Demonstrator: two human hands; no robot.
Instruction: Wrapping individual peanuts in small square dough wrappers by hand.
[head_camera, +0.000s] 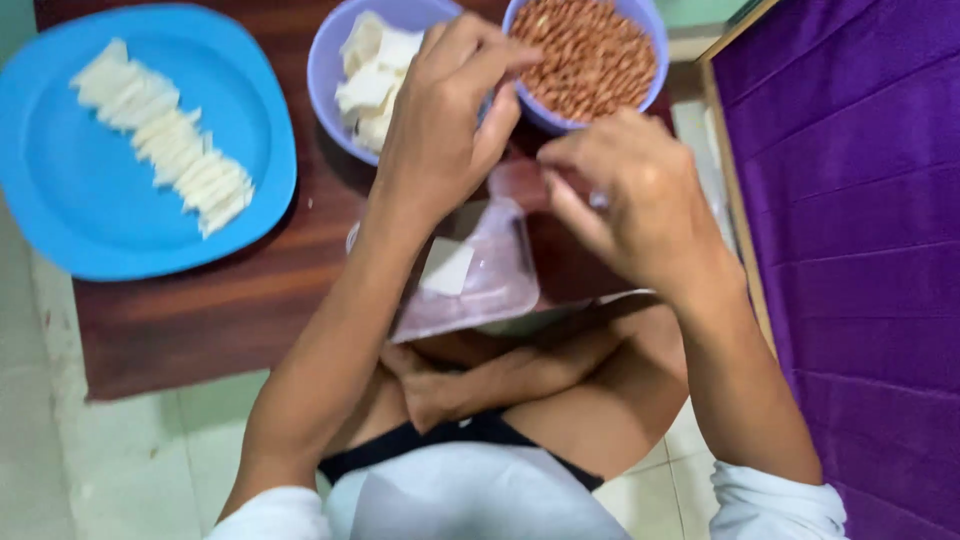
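Far left on the desk (230, 320) there's a blue plate (60, 190) with a neat slanted row of white strips (165, 135), lined up edge to edge, probably so they don't stick or get mixed up

Next over, a lilac bowl (325, 70) full of white squares (375, 70), kinda stacked loose. It sits right at the far edge within easy reach, touching or almost touching the second bowl (650, 85), which is packed with brown peanuts (590, 50)

Left hand (440, 130) is up over the gap between the two bowls, fingers curled in with the grip pressed together at the tips. Looks like it's pinching something small, but what it is I can't tell, the fingers hide it

Under that hand there's a clear plastic sheet (480, 285) laid on the desk's near edge with one white square (447, 268) flat on it, seems like the sheet keeps it off the wood

Right hand (630, 200) hovers just beside the sheet, below the peanut bowl, fingers bent and bunched toward the left hand. It's blurry, so I can't tell if that grip holds anything

Far right is a purple cloth (850, 200), just there at the side. Person's sitting cross-legged on the tile floor (120, 470)
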